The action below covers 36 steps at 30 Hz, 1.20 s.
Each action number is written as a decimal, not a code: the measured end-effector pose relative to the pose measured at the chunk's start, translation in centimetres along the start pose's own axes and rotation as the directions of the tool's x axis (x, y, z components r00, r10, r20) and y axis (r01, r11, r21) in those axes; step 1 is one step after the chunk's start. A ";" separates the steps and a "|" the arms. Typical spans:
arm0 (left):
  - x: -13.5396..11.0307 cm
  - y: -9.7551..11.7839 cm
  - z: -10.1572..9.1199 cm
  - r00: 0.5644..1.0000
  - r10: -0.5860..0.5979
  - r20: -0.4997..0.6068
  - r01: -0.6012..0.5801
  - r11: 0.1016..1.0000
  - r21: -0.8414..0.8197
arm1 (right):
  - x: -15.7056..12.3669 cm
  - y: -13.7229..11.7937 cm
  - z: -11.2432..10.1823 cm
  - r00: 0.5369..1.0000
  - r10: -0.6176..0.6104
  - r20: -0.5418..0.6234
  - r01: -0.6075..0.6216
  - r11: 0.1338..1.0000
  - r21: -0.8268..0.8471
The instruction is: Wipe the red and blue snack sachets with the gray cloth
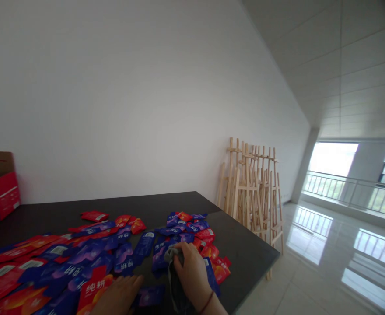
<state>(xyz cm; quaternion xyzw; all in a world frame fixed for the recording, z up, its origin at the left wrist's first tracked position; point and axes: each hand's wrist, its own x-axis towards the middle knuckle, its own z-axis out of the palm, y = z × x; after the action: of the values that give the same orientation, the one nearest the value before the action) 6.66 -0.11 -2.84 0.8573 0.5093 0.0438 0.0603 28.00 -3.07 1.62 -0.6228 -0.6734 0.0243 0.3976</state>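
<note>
My right hand [194,273] is closed around a bunched grey cloth [176,288], which hangs down from the fingers onto the dark table. Blue and red packets [176,229] lie loosely piled just beyond and to the right of this hand. At the bottom edge, my left hand [118,297] rests low over the packets, back upward, its fingers stretched to the right; their undersides are hidden. Beside its fingertips lies a blue packet [150,295], and a red packet [96,286] shows partly from under the hand.
A wide spread of red and blue packets [57,258] covers the table's left side. At the far left stands an open red carton [5,192]. The dark table [245,243] ends at the right, where wooden easels [251,188] lean near the white wall [130,109].
</note>
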 end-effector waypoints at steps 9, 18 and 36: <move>0.0 -2.3 1.5 0.999 -0.022 0.028 0.022 1.000 0.001 | -2.5 -2.1 5.6 0.890 0.014 0.455 0.141 0.942 -0.303; -0.2 -1.8 0.1 0.998 -0.055 0.009 0.055 0.998 -0.013 | -0.9 -1.9 3.3 0.920 0.084 0.384 0.067 0.929 -0.365; 0.7 -1.0 0.8 0.995 -0.102 -0.014 0.099 0.987 -0.129 | -1.5 0.5 5.3 0.955 0.007 0.296 0.031 0.992 -0.124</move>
<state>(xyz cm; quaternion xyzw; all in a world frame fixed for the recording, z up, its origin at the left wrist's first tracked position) 6.20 0.95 -3.81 0.8244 0.5487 0.0820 0.1118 25.27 -1.76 -2.98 -0.6321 -0.7292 0.0720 0.2521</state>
